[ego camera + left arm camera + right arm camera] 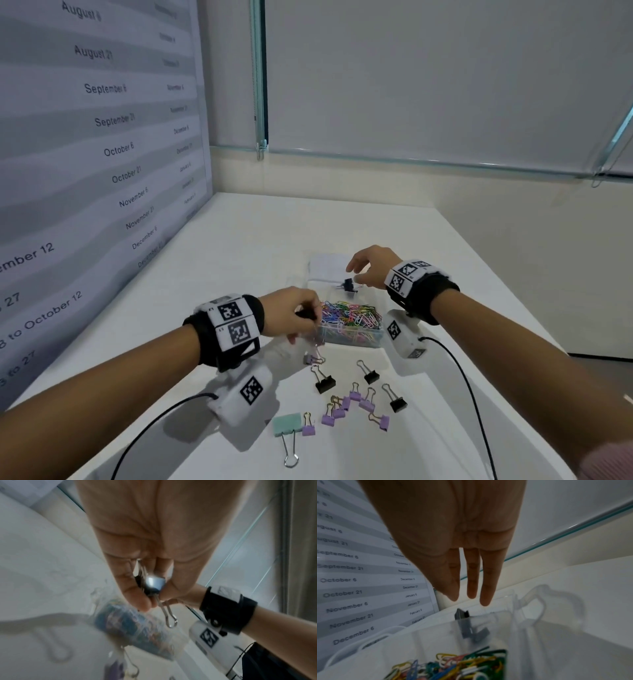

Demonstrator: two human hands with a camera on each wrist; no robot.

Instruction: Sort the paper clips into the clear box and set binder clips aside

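The left hand (137, 555) pinches a dark binder clip (153, 584) between thumb and fingers, wire handle hanging free, at the near left edge of the clear box (349, 337); judged, it is being taken out for the set-aside group. The right hand (453, 536) hovers with fingers straight and holds nothing, above a black binder clip (348, 284) at the box's far end, probably the next pick. Coloured paper clips (349, 317) fill the box. Purple, black and one mint binder clip (287, 424) lie on the white table (260, 240) nearer the person.

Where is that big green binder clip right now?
In the head view, the mint-green binder clip lies on the table, front left, beside a small purple binder clip.
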